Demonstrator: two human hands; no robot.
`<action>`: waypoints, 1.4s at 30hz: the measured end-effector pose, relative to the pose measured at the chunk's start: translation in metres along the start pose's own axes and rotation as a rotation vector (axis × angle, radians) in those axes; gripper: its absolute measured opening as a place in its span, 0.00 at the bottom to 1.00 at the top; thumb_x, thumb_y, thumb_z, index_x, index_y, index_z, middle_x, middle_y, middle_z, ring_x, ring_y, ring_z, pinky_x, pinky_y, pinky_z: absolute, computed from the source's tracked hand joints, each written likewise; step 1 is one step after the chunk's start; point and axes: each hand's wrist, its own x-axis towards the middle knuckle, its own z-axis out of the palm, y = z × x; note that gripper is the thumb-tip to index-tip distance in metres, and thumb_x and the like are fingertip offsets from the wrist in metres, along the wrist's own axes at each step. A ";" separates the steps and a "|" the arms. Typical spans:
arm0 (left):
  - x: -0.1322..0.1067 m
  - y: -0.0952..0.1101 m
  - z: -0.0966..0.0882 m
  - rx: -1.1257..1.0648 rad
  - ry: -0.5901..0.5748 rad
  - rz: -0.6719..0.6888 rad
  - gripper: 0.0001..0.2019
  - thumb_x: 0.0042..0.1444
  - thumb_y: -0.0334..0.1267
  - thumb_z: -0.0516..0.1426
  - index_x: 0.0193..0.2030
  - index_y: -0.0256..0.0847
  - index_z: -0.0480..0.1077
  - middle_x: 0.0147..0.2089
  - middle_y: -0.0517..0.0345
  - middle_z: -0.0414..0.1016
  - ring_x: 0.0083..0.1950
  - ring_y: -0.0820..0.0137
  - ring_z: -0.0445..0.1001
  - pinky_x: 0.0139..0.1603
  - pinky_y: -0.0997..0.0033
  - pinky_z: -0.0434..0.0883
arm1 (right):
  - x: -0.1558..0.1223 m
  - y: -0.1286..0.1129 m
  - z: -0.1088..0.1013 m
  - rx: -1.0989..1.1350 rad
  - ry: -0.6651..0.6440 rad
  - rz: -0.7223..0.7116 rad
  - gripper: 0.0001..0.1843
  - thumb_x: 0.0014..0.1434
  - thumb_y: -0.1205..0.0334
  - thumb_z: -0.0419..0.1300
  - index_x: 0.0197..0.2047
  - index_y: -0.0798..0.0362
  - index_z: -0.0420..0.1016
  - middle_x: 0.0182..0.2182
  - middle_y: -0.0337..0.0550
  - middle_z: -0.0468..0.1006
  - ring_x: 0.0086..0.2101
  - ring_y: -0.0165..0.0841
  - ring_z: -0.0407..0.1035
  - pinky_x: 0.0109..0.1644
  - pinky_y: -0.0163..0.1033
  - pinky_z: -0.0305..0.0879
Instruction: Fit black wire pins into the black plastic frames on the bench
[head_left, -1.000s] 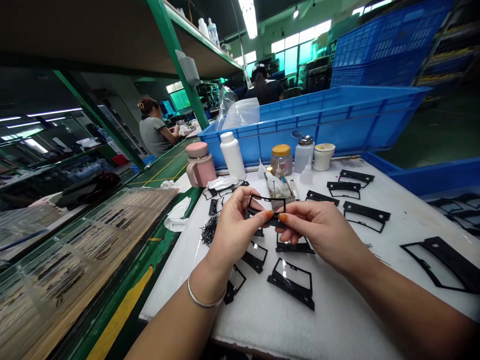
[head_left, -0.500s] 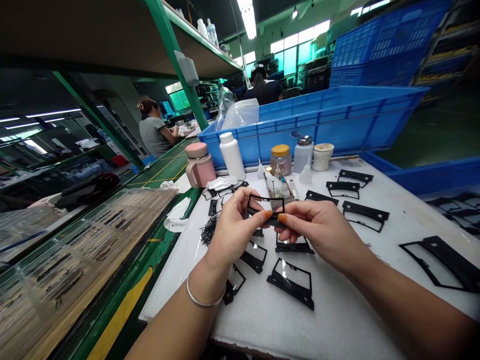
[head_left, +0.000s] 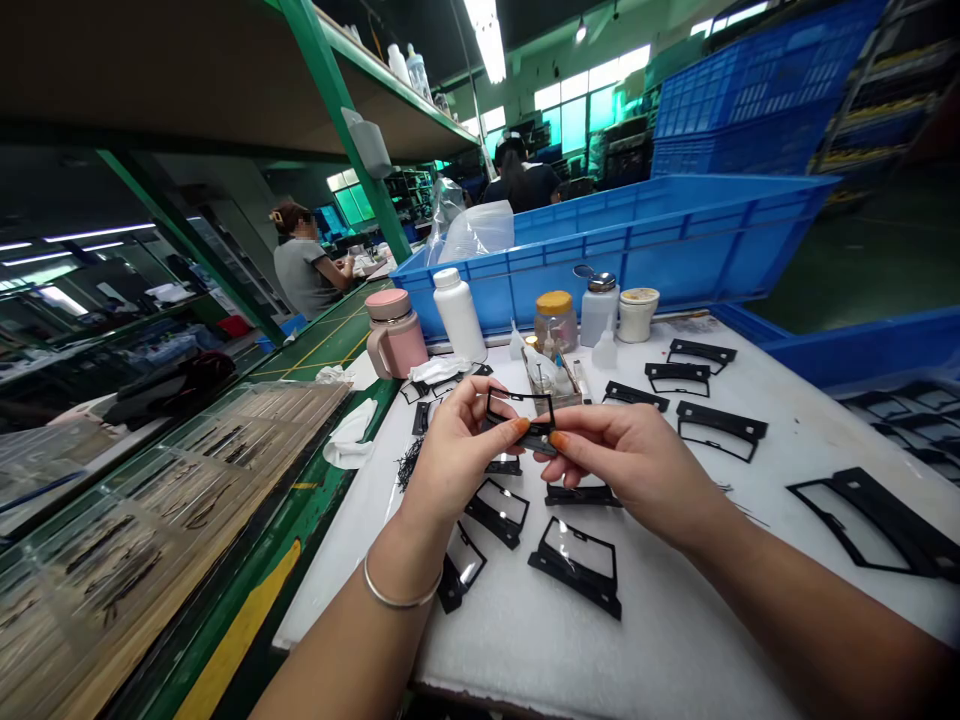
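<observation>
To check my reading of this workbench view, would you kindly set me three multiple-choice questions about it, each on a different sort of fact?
1. Where does the pink mug stand?
A) On the overhead shelf
B) To the left of the white bottle
C) Inside the blue crate

2. What colour is the lid of the glass jar?
A) Red
B) Blue
C) Yellow

3. How is the black frame held?
A) Between the left hand and the right hand
B) It lies flat on the white pad
C) It stands in a rack

Answers:
1. B, since the mug sits just left of the bottle in this view.
2. C, since the lid plainly shows yellow.
3. A, since the fingers of both hands pinch the frame in the air.
</observation>
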 end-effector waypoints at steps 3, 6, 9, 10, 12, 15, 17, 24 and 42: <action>0.001 -0.001 -0.001 -0.001 -0.011 0.003 0.16 0.54 0.31 0.63 0.46 0.38 0.62 0.36 0.59 0.69 0.36 0.74 0.71 0.34 0.76 0.76 | -0.001 0.000 0.001 0.003 -0.003 -0.004 0.12 0.61 0.66 0.59 0.47 0.55 0.80 0.32 0.41 0.81 0.30 0.29 0.76 0.30 0.28 0.71; 0.001 -0.001 -0.002 -0.013 -0.027 0.012 0.16 0.54 0.30 0.64 0.45 0.38 0.63 0.36 0.59 0.69 0.36 0.74 0.71 0.35 0.75 0.76 | -0.002 0.000 0.002 -0.017 0.001 -0.019 0.12 0.61 0.66 0.59 0.46 0.55 0.80 0.30 0.40 0.81 0.30 0.28 0.76 0.30 0.28 0.71; 0.000 -0.001 -0.003 -0.029 -0.033 0.023 0.16 0.53 0.30 0.64 0.45 0.38 0.63 0.36 0.59 0.69 0.36 0.73 0.71 0.36 0.75 0.76 | -0.002 -0.001 0.002 -0.058 0.020 -0.031 0.12 0.61 0.66 0.59 0.46 0.55 0.80 0.28 0.39 0.80 0.28 0.28 0.75 0.29 0.29 0.70; 0.000 -0.001 -0.003 -0.032 -0.035 0.026 0.16 0.53 0.29 0.64 0.45 0.38 0.63 0.35 0.59 0.69 0.36 0.73 0.71 0.36 0.75 0.76 | -0.002 0.000 0.002 -0.072 0.027 -0.035 0.12 0.61 0.66 0.59 0.46 0.55 0.80 0.28 0.38 0.80 0.28 0.28 0.75 0.29 0.29 0.70; 0.001 -0.001 -0.003 -0.030 -0.036 0.038 0.16 0.53 0.29 0.64 0.45 0.37 0.63 0.35 0.58 0.70 0.36 0.74 0.70 0.35 0.76 0.75 | -0.002 0.000 0.002 -0.098 0.041 -0.044 0.13 0.61 0.65 0.59 0.47 0.54 0.80 0.29 0.38 0.81 0.28 0.28 0.75 0.30 0.30 0.69; 0.001 0.000 -0.003 -0.016 -0.039 0.048 0.16 0.53 0.28 0.64 0.45 0.37 0.63 0.35 0.58 0.70 0.36 0.74 0.70 0.35 0.77 0.74 | -0.003 0.000 0.002 -0.136 0.052 -0.055 0.13 0.62 0.64 0.58 0.48 0.52 0.80 0.30 0.38 0.81 0.30 0.30 0.76 0.31 0.31 0.69; 0.001 0.000 -0.003 -0.004 -0.042 0.045 0.16 0.53 0.29 0.64 0.45 0.37 0.63 0.35 0.58 0.70 0.36 0.74 0.70 0.36 0.77 0.74 | -0.003 0.001 0.002 -0.151 0.056 -0.059 0.13 0.62 0.63 0.58 0.47 0.52 0.80 0.30 0.38 0.81 0.30 0.31 0.76 0.32 0.32 0.69; -0.001 -0.002 -0.002 0.020 -0.041 0.039 0.15 0.53 0.29 0.64 0.44 0.38 0.64 0.35 0.59 0.70 0.36 0.73 0.71 0.37 0.75 0.74 | -0.004 0.002 0.001 -0.201 0.066 -0.075 0.13 0.62 0.64 0.58 0.46 0.52 0.81 0.26 0.38 0.79 0.29 0.31 0.75 0.31 0.33 0.68; -0.001 -0.002 0.002 0.127 -0.002 0.070 0.14 0.55 0.31 0.63 0.45 0.39 0.63 0.36 0.58 0.70 0.38 0.72 0.70 0.40 0.75 0.71 | -0.001 0.003 -0.002 -0.122 0.093 -0.034 0.12 0.61 0.57 0.61 0.43 0.53 0.82 0.26 0.41 0.80 0.27 0.31 0.74 0.30 0.32 0.69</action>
